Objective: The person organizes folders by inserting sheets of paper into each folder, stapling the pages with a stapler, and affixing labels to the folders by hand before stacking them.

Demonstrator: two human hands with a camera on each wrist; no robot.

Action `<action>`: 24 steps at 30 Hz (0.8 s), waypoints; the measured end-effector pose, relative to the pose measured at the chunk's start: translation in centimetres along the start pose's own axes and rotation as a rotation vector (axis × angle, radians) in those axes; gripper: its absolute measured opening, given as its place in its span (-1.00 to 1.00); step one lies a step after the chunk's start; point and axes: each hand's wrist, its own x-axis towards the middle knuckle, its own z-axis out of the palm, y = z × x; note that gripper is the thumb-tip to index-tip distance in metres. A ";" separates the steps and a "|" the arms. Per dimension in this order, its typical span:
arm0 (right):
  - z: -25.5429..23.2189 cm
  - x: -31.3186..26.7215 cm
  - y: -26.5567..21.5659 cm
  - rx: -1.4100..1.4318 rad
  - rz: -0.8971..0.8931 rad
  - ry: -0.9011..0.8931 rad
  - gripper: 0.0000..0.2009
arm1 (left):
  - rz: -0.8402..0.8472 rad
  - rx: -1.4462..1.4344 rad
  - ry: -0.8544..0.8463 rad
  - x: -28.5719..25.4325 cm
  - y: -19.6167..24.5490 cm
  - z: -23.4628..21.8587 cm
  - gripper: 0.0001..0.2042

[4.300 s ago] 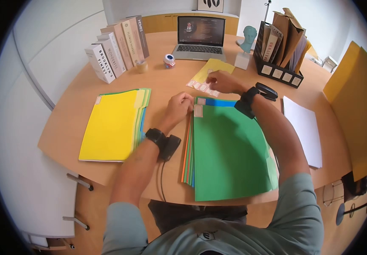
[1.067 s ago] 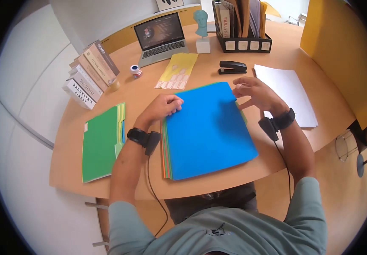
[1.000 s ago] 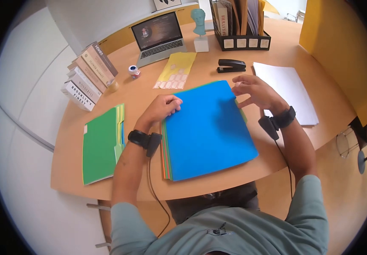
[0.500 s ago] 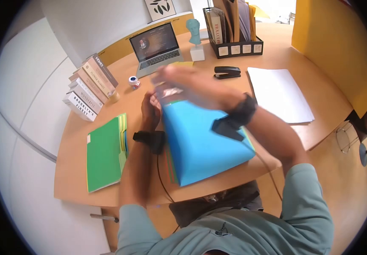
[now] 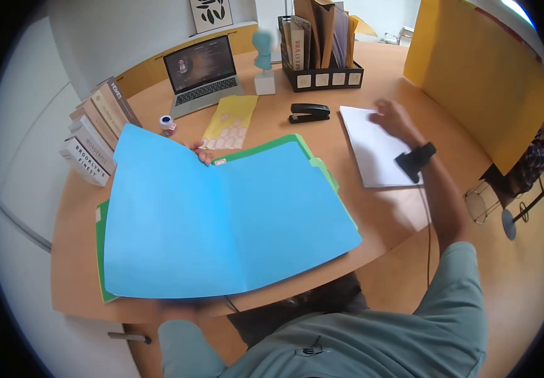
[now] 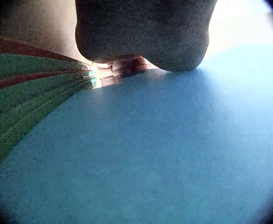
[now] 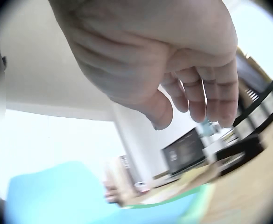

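Note:
A light-blue folder (image 5: 278,208) lies spread on the desk, its left cover lifted and leaning left. Beneath it a green folder (image 5: 262,148) shows along the upper and right edges. My left hand (image 5: 204,155) is mostly hidden behind the raised cover; only its fingers show at the top of the fold. In the left wrist view, that hand (image 6: 141,32) is dark against the blue sheet, with green and reddish folder edges (image 6: 29,79) at left. My right hand (image 5: 397,120), empty with loosely bent fingers, hovers over a stack of white paper (image 5: 373,157).
Another green folder (image 5: 100,252) sits partly under the raised cover. Behind are a yellow sheet of labels (image 5: 231,116), a stapler (image 5: 310,114), a laptop (image 5: 204,88), upright books (image 5: 89,142), a bust (image 5: 264,79) and a black file organizer (image 5: 322,80). A yellow panel (image 5: 461,75) stands at right.
The blue folder was closed and its cover has swung open to the left, over the left pile. My right hand crossed to the left side, then moved right over the white paper.

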 end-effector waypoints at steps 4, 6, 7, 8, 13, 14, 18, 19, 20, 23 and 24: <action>-3.3 0.0 9.1 -0.268 0.329 -0.200 -0.43 | -0.007 -0.015 -0.025 0.3 -0.3 -0.7 -0.71; -4.0 -1.3 8.7 -0.277 0.440 -0.246 -0.39 | -0.007 -0.022 -0.035 0.5 -0.6 -1.1 -0.71; -4.1 -1.5 8.3 -0.244 0.486 -0.297 -0.37 | -0.008 -0.022 -0.036 0.5 -0.7 -1.2 -0.71; -4.1 -1.6 8.0 -0.209 0.532 -0.349 -0.35 | -0.013 -0.024 -0.039 0.6 -0.8 -1.1 -0.71; -2.4 -1.5 12.2 0.075 0.564 -0.231 -0.46 | -0.025 -0.013 -0.039 0.4 -0.5 -0.9 -0.71; -2.2 -1.4 13.3 0.170 0.578 -0.203 -0.51 | -0.027 -0.013 -0.040 0.4 -0.5 -0.9 -0.71; -1.7 -0.7 18.4 0.241 0.576 -0.097 -0.73 | -0.028 -0.013 -0.046 0.5 -0.3 -1.2 -0.71; -2.1 -0.8 18.3 0.272 0.546 -0.061 -0.78 | -0.028 -0.013 -0.049 0.5 -0.2 -1.3 -0.72; -2.3 -1.0 18.3 0.304 0.516 -0.024 -0.82 | -0.032 -0.016 -0.052 0.5 -0.2 -1.4 -0.72; -4.6 -1.2 14.8 0.233 0.392 0.149 -0.88 | -0.034 -0.023 -0.062 0.3 -0.4 -2.3 -0.72; -5.4 -0.8 14.6 0.300 0.355 0.156 -0.87 | -0.037 -0.029 -0.064 0.3 -0.2 -2.1 -0.72</action>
